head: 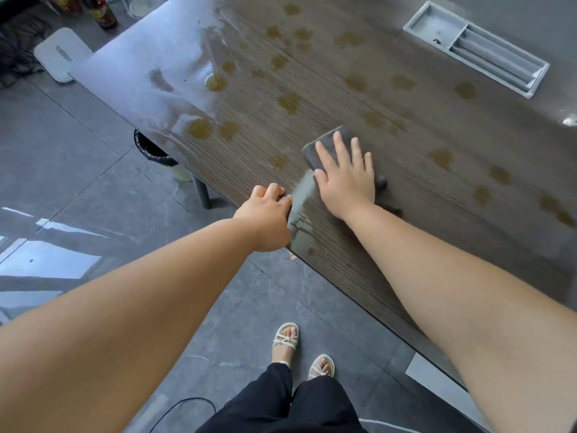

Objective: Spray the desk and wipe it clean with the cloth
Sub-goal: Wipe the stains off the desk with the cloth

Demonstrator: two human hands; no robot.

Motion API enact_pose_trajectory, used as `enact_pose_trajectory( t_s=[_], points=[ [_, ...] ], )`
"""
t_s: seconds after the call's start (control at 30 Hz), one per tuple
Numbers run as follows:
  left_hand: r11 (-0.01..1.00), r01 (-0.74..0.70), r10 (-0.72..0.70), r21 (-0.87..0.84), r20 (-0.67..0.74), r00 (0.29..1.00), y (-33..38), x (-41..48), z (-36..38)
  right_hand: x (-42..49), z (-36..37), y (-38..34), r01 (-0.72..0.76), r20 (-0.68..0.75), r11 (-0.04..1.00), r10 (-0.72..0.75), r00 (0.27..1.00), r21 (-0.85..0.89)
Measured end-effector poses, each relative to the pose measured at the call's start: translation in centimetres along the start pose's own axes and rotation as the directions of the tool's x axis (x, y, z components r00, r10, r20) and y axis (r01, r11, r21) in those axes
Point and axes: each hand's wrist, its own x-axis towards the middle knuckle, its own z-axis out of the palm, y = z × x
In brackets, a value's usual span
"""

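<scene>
While the right hand (345, 179) pressed flat, fingers straight and spread, on a dark cloth (328, 141) to wipe, the left hand (265, 214) curled over the near edge of the desk (437, 189), likely as a brace. Brown spots (290, 103) dotted the wet top. A grey recessed tray (437, 23) looked nearly bare. A lined bin (150, 150) stood below, its contents hidden.

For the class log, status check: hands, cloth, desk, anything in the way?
Right hand flat, pressing cloth on desk. Left hand grips desk edge. Brownish spots ahead, unwiped. Nothing blocking the cloth.
</scene>
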Motion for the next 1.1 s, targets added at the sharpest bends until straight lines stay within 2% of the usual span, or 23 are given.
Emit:
enact_pose_trajectory(
  t_s=[0.07,0.1,0.13,0.23,0.3,0.4,0.43,0.47,0.53,0.57,0.6,0.63,0.7,0.77,0.8,0.83,0.87,0.9,0.93,0.97,1.0,1.03,1.1],
  points=[
    [1.0,0.005,-0.005,-0.002,0.005,1.0,0.1,0.0,0.0,-1.2,-0.3,1.2,0.238,0.039,0.971,-0.237,0.971,-0.014],
    [1.0,0.009,-0.009,-0.006,0.002,1.0,0.2,0.0,-0.1,-1.1,-0.5,2.3,0.282,0.05,0.959,-0.281,0.958,-0.01],
    [1.0,0.015,-0.015,-0.016,-0.003,1.0,0.2,0.1,-0.1,-0.8,-0.6,3.2,0.249,0.049,0.969,-0.248,0.967,-0.001],
    [0.996,0.057,-0.059,-0.075,-0.027,0.998,0.6,0.2,0.2,-1.4,-0.3,3.5,-0.115,0.014,0.992,0.114,0.993,0.058],
    [0.985,0.1,-0.109,-0.138,-0.059,0.992,1.1,0.1,0.5,-3.0,0.2,2.1,-0.185,-0.015,0.981,0.186,0.983,0.052],
    [0.978,0.117,-0.137,-0.17,-0.113,0.984,2.3,-0.1,0.8,-6.1,0.2,2.9,0.186,0.035,0.982,-0.187,0.982,0.035],
    [0.982,0.103,-0.124,-0.156,-0.127,0.984,2.8,-0.2,0.8,-6.5,0.1,4.4,0.274,0.054,0.961,-0.275,0.96,0.03],
    [0.987,0.08,-0.099,-0.137,-0.136,0.986,3.3,-0.2,0.8,-6.5,0.0,6.0,0.261,0.052,0.965,-0.263,0.964,0.027],
    [0.991,0.032,-0.05,-0.129,-0.137,0.989,4.6,-0.1,1.0,-7.0,0.2,8.1,-0.04,0.033,0.998,0.039,0.999,0.039],
    [0.991,0.01,-0.028,-0.133,-0.136,0.99,5.4,-0.1,1.0,-7.6,0.4,8.4,-0.24,0.017,0.969,0.239,0.971,0.057],
    [0.99,-0.007,-0.012,-0.142,-0.136,0.991,6.1,0.0,1.1,-8.2,0.5,8.0,-0.355,-0.001,0.933,0.356,0.935,0.058],
    [0.988,-0.022,0.001,-0.153,-0.136,0.991,6.8,0.0,1.1,-9.0,0.7,7.3,-0.359,-0.018,0.932,0.36,0.933,0.052],
    [0.986,-0.057,0.037,-0.157,-0.13,0.991,8.3,0.1,1.2,-11.2,0.8,7.0,-0.114,-0.004,0.991,0.115,0.993,0.067],
    [0.984,-0.096,0.079,-0.152,-0.117,0.99,9.8,0.4,1.2,-13.2,0.6,9.5,0.179,0.063,0.983,-0.182,0.981,0.046],
    [0.982,-0.116,0.099,-0.15,-0.112,0.989,10.5,0.5,1.2,-13.6,0.4,11.5,0.209,0.07,0.977,-0.211,0.975,0.038],
    [0.979,-0.136,0.121,-0.149,-0.105,0.987,11.3,0.7,1.1,-13.8,0.3,13.3,0.126,0.057,0.991,-0.128,0.99,0.036],
    [0.977,-0.153,0.141,-0.149,-0.09,0.986,11.7,0.9,1.1,-13.8,0.3,14.6,-0.043,0.041,0.998,0.042,0.998,0.045],
    [0.974,-0.174,0.165,-0.145,-0.074,0.984,12.6,1.2,1.0,-14.0,0.1,15.7,-0.27,0.032,0.961,0.268,0.963,0.068],
    [0.972,-0.188,0.181,-0.141,-0.062,0.982,13.5,1.6,0.9,-13.8,0.0,16.1,-0.47,0.024,0.877,0.47,0.882,0.098],
    [0.97,-0.194,0.188,-0.144,-0.057,0.981,14.1,2.0,0.8,-13.6,0.0,15.6,-0.586,0.025,0.802,0.588,0.809,0.112],
    [0.969,-0.197,0.191,-0.15,-0.053,0.98,14.9,2.4,0.7,-13.6,-0.1,15.1,-0.618,0.03,0.779,0.619,0.785,0.106],
    [0.969,-0.194,0.187,-0.153,-0.054,0.981,15.5,2.8,0.6,-13.7,0.0,14.3,-0.566,0.021,0.82,0.566,0.824,0.088],
    [0.972,-0.192,0.188,-0.135,-0.046,0.981,16.7,3.7,0.4,-14.8,0.3,14.3,-0.282,0.016,0.957,0.282,0.959,0.066]
  ],
)
